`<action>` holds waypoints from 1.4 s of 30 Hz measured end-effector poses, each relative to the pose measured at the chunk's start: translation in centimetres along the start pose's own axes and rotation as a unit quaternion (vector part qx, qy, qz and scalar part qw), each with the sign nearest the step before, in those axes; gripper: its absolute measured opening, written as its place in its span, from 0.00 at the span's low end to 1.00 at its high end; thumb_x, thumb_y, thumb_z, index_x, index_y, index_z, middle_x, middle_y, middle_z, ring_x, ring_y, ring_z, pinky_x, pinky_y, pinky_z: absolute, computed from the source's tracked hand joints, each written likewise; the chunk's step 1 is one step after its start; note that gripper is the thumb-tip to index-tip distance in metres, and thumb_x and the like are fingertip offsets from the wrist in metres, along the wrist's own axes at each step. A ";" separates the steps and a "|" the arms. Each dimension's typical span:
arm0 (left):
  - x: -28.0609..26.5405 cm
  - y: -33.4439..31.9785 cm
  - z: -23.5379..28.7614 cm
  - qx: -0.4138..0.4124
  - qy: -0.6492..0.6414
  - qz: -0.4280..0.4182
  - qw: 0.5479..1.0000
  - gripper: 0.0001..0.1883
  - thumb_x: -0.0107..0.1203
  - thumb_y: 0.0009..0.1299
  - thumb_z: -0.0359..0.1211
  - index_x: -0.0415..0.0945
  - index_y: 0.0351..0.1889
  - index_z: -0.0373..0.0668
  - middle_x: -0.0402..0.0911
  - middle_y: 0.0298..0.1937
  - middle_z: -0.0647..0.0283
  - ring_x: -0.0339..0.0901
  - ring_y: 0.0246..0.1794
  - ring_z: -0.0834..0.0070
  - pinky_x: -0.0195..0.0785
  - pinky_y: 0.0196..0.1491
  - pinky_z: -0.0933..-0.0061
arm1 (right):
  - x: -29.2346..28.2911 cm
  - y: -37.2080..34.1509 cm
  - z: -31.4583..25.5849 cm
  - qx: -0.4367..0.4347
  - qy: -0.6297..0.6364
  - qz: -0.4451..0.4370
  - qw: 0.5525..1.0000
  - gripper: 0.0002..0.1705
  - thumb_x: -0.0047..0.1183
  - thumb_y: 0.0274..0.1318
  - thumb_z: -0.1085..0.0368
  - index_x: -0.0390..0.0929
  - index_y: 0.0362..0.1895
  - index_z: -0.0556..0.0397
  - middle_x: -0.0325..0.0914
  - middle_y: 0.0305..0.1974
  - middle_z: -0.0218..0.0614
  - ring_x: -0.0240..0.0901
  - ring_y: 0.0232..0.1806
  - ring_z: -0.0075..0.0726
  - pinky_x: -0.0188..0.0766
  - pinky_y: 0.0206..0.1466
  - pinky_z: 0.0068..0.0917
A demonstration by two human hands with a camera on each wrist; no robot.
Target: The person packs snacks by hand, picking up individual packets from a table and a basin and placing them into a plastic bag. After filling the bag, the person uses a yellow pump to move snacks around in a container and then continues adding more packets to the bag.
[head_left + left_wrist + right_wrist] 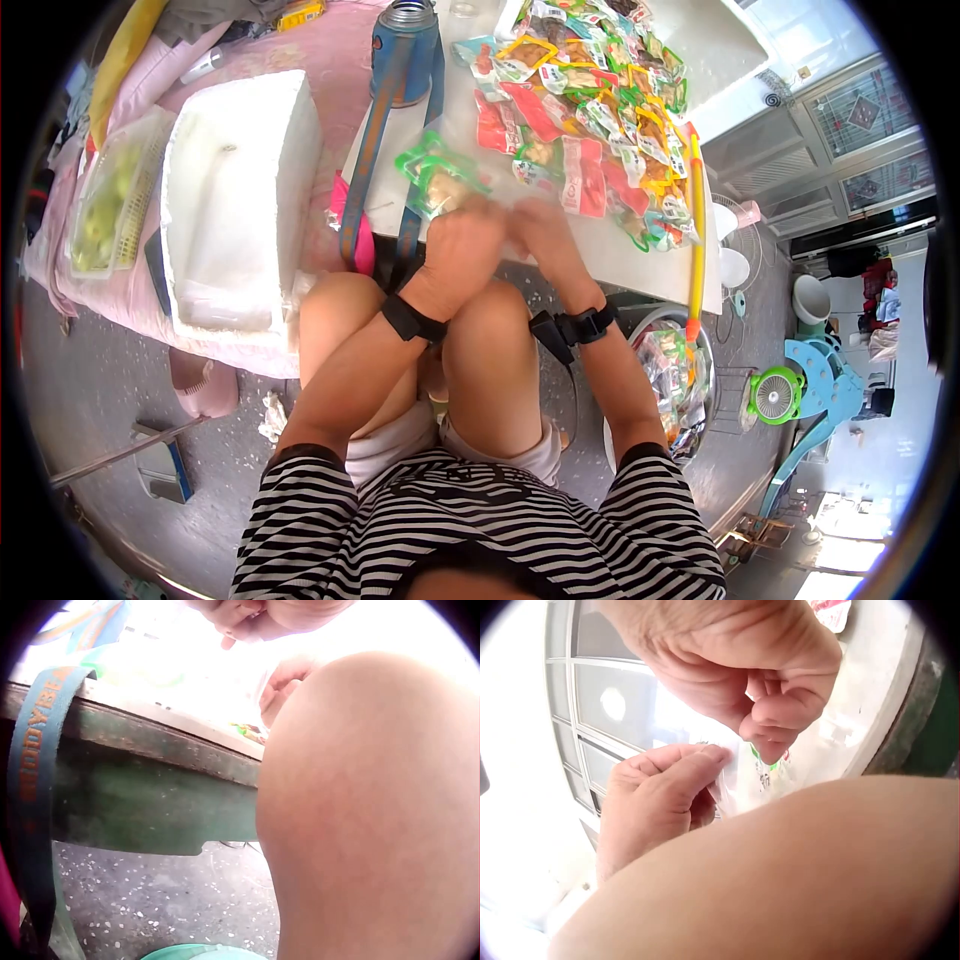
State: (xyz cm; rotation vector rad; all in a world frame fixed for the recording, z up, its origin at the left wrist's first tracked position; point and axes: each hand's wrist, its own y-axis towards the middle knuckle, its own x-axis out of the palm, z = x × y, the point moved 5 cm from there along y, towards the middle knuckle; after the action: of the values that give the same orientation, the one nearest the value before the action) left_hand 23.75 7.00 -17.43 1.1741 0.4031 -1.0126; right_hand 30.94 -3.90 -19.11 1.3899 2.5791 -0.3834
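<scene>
In the head view a clear packet with green print (440, 180) lies blurred over the table's near edge, close to the left hand (465, 250). Beside it, almost touching, is the right hand (550, 240). Seen from the right wrist, the left hand (652, 802) pinches clear plastic film (731, 776) between thumb and forefinger. The right hand (742, 660) has its fingers curled and its fingertips pinched at the printed part of the packet (769, 772). The left wrist view catches the left hand (270, 615) at the top and the right hand (281, 694) partly behind a knee.
Many colourful packets (600, 110) cover the table's far right, by a yellow stick (696, 230). A blue strapped bottle (405, 55) stands at the back left. Left are a white foam box (235, 200) and a basket (115, 200). A tub of packets (670, 370) stands right of the knees.
</scene>
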 end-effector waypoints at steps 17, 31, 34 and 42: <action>-0.8 0.5 0.0 -0.036 -0.043 0.010 0.998 0.02 0.52 0.60 0.26 0.71 0.28 0.38 0.75 0.27 0.52 0.76 0.23 0.51 0.69 0.25 0.56 | 1.6 1.9 1.4 0.046 0.151 -0.023 0.987 0.08 0.48 0.53 0.71 0.78 0.26 0.61 0.77 0.21 0.36 0.75 0.20 0.27 0.72 0.21 0.21; 0.4 0.3 -1.2 -0.041 0.002 -0.009 0.999 0.05 0.54 0.57 0.27 0.68 0.25 0.39 0.74 0.26 0.54 0.75 0.21 0.53 0.69 0.24 0.56 | -4.1 1.4 0.3 -0.050 -0.165 0.034 0.984 0.12 0.59 0.47 0.63 0.76 0.26 0.61 0.77 0.21 0.39 0.72 0.21 0.35 0.68 0.24 0.30; 0.6 0.3 -0.9 -0.024 -0.011 -0.001 1.000 0.06 0.54 0.57 0.26 0.67 0.24 0.38 0.73 0.26 0.54 0.75 0.21 0.54 0.69 0.23 0.57 | -5.3 2.4 1.1 -0.141 -0.373 0.181 0.899 0.22 0.63 0.45 0.57 0.74 0.37 0.62 0.77 0.29 0.44 0.76 0.31 0.42 0.73 0.32 0.37; 0.4 0.2 -1.3 -0.055 -0.025 -0.001 0.998 0.03 0.54 0.58 0.24 0.71 0.27 0.38 0.75 0.26 0.53 0.74 0.24 0.51 0.67 0.26 0.56 | -5.1 7.4 3.4 -0.130 -0.566 0.257 0.773 0.23 0.61 0.46 0.57 0.71 0.39 0.61 0.76 0.31 0.46 0.77 0.33 0.47 0.75 0.31 0.40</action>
State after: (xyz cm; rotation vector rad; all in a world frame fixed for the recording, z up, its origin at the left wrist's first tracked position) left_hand 24.41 8.04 -18.11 1.0477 0.4156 -1.0078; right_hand 40.11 -5.09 -21.94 1.1333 1.1662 -0.5153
